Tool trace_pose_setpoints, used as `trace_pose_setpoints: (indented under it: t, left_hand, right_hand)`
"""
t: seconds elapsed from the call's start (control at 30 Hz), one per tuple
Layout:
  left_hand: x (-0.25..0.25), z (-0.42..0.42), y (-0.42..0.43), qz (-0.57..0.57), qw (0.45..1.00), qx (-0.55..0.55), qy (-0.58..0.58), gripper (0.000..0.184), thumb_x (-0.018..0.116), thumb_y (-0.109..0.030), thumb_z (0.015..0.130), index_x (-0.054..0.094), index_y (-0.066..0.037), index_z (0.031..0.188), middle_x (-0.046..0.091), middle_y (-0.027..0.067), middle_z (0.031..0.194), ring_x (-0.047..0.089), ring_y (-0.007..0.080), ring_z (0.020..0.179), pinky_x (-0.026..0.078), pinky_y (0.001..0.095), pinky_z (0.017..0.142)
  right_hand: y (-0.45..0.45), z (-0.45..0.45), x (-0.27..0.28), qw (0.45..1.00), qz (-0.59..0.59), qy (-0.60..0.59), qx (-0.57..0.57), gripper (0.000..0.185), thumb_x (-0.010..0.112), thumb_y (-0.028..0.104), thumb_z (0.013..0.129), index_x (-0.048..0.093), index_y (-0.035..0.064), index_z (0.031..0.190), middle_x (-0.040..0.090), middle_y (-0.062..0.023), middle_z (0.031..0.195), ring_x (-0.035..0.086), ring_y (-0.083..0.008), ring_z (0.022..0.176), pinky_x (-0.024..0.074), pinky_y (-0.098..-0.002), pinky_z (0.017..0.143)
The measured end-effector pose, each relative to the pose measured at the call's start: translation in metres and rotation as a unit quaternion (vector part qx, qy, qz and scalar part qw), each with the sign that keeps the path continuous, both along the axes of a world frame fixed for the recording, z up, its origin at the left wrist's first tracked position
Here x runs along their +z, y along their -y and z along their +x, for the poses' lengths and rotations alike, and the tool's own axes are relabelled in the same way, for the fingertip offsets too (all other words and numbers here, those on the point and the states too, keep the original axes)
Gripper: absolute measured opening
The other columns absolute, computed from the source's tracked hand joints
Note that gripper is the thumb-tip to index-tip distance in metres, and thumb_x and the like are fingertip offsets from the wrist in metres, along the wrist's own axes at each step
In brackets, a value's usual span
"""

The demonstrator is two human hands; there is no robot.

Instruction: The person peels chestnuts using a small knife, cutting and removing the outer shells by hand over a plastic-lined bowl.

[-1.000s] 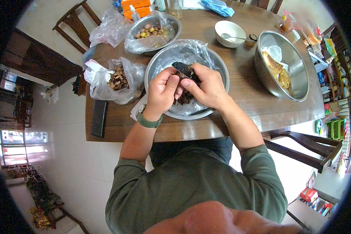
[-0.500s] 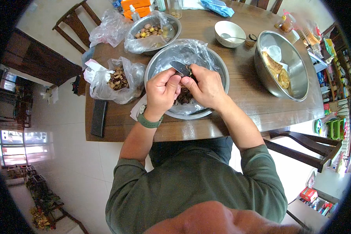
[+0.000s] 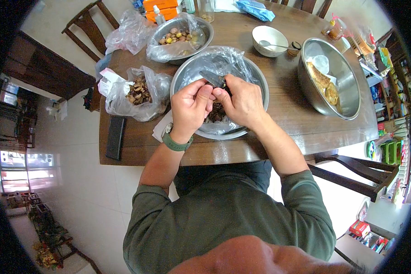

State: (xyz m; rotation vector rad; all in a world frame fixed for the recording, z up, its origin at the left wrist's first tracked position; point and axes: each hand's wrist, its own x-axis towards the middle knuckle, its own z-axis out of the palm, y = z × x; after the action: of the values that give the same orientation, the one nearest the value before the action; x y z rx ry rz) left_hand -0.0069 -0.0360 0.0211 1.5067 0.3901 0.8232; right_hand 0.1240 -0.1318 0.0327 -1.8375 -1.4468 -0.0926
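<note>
My left hand [image 3: 192,105], with a green watch band at its wrist, is closed, thumb bent against the fingers; what it grips is hidden. Close beside it, my right hand [image 3: 244,101] is closed too. A knife [image 3: 211,77] shows its dark, broad blade above both hands, running toward my right fingers; its handle is hidden. A small dark piece shows by the right fingertips, too covered to name. Both hands are over a metal basin [image 3: 266,91] lined with clear plastic [image 3: 230,57]. Dark brown pieces [image 3: 217,113] lie in it, partly covered by my hands.
Left of the basin are a plastic bag [image 3: 157,98] with brown flaky pieces and a black phone [image 3: 116,138]. Behind stands a metal bowl [image 3: 208,35] of round brown nuts. To the right are a white bowl [image 3: 271,34] with a spoon and a large steel bowl [image 3: 349,91] holding flat golden-brown food.
The blade has tilted slightly between the hands. Both hands stay nearly in place over the basin, and the whole view has shifted a little.
</note>
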Motion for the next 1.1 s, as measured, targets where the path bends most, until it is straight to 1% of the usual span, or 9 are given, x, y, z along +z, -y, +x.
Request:
trace_pose_setpoints:
  t: [0.07, 0.17, 0.27, 0.37, 0.47, 0.57, 0.67, 0.87, 1.1]
  left_hand:
    - [0.002, 0.001, 0.001, -0.020, 1.000, -0.002, 0.005, 0.025, 0.059, -0.016, 0.097, 0.064, 0.006, 0.110, 0.062, 0.0021, 0.070, 0.050, 0.0034, 0.053, 0.038, 0.0187, 0.043]
    - [-0.002, 0.000, -0.003, -0.014, 1.000, -0.016, 0.010, 0.026, 0.058, -0.014, 0.098, 0.062, 0.005, 0.114, 0.061, 0.0017, 0.069, 0.049, 0.0033, 0.052, 0.038, 0.0186, 0.042]
    - [0.002, -0.005, -0.008, -0.020, 0.997, -0.076, -0.017, 0.028, 0.056, -0.011, 0.098, 0.059, 0.004, 0.121, 0.060, 0.0021, 0.069, 0.048, 0.0036, 0.051, 0.038, 0.0185, 0.043]
    - [0.004, -0.007, -0.010, -0.033, 0.994, -0.108, -0.002, 0.027, 0.052, -0.013, 0.100, 0.057, 0.004, 0.121, 0.058, 0.0040, 0.068, 0.046, 0.0054, 0.046, 0.038, 0.0195, 0.041]
    - [0.004, -0.009, -0.015, -0.020, 0.992, -0.122, -0.037, 0.027, 0.051, -0.013, 0.101, 0.057, 0.003, 0.122, 0.058, 0.0044, 0.069, 0.046, 0.0056, 0.046, 0.039, 0.0195, 0.041]
    - [0.003, -0.008, -0.014, -0.024, 0.992, -0.119, -0.026, 0.027, 0.051, -0.013, 0.101, 0.057, 0.003, 0.122, 0.058, 0.0036, 0.068, 0.046, 0.0053, 0.046, 0.039, 0.0191, 0.041]
    - [0.004, -0.008, -0.013, -0.027, 0.992, -0.118, -0.030, 0.029, 0.052, -0.011, 0.100, 0.057, 0.004, 0.125, 0.057, 0.0010, 0.068, 0.046, 0.0035, 0.049, 0.038, 0.0184, 0.043]
    - [0.003, -0.008, -0.013, -0.008, 0.995, -0.096, -0.029, 0.028, 0.055, -0.011, 0.099, 0.059, 0.004, 0.122, 0.056, -0.0003, 0.067, 0.045, 0.0025, 0.049, 0.036, 0.0183, 0.043]
    - [0.001, -0.008, -0.013, -0.039, 0.993, -0.108, -0.007, 0.027, 0.058, -0.011, 0.097, 0.060, 0.004, 0.120, 0.056, -0.0010, 0.068, 0.045, 0.0021, 0.051, 0.036, 0.0183, 0.043]
  right_hand:
    - [0.000, -0.001, 0.000, 1.000, -0.001, 0.000, -0.008, 0.038, 0.063, 0.039, 0.088, 0.053, 0.0037, 0.078, 0.062, -0.0198, 0.071, 0.062, -0.0414, 0.066, 0.0470, -0.0490, 0.056]
    - [-0.001, 0.000, -0.001, 1.000, 0.000, -0.009, -0.010, 0.039, 0.063, 0.041, 0.088, 0.054, 0.0034, 0.079, 0.062, -0.0196, 0.072, 0.062, -0.0415, 0.067, 0.0472, -0.0486, 0.057]
    - [0.001, 0.003, 0.002, 1.000, -0.007, -0.010, -0.008, 0.042, 0.063, 0.044, 0.086, 0.054, 0.0032, 0.080, 0.062, -0.0195, 0.074, 0.062, -0.0411, 0.069, 0.0477, -0.0480, 0.059]
    - [0.002, 0.006, 0.004, 1.000, -0.008, -0.018, 0.001, 0.045, 0.064, 0.047, 0.085, 0.055, 0.0030, 0.082, 0.062, -0.0195, 0.075, 0.063, -0.0406, 0.071, 0.0482, -0.0475, 0.060]
    - [0.003, 0.007, 0.003, 1.000, 0.002, -0.009, 0.011, 0.046, 0.065, 0.048, 0.084, 0.054, 0.0031, 0.082, 0.062, -0.0192, 0.075, 0.063, -0.0402, 0.070, 0.0485, -0.0472, 0.060]
    - [0.003, 0.008, 0.002, 1.000, -0.001, -0.005, 0.012, 0.047, 0.066, 0.048, 0.083, 0.054, 0.0032, 0.081, 0.062, -0.0190, 0.075, 0.063, -0.0400, 0.070, 0.0486, -0.0469, 0.060]
    - [0.003, 0.007, 0.002, 1.000, 0.007, 0.002, 0.007, 0.046, 0.066, 0.048, 0.083, 0.054, 0.0034, 0.081, 0.062, -0.0187, 0.075, 0.063, -0.0398, 0.069, 0.0483, -0.0469, 0.059]
    - [0.002, 0.007, 0.000, 1.000, 0.017, 0.009, 0.012, 0.043, 0.064, 0.045, 0.086, 0.054, 0.0035, 0.081, 0.061, -0.0189, 0.073, 0.062, -0.0400, 0.068, 0.0476, -0.0473, 0.058]
    - [0.000, 0.008, -0.004, 0.999, 0.011, -0.034, 0.028, 0.042, 0.064, 0.043, 0.087, 0.053, 0.0030, 0.081, 0.061, -0.0204, 0.072, 0.061, -0.0421, 0.069, 0.0467, -0.0493, 0.059]
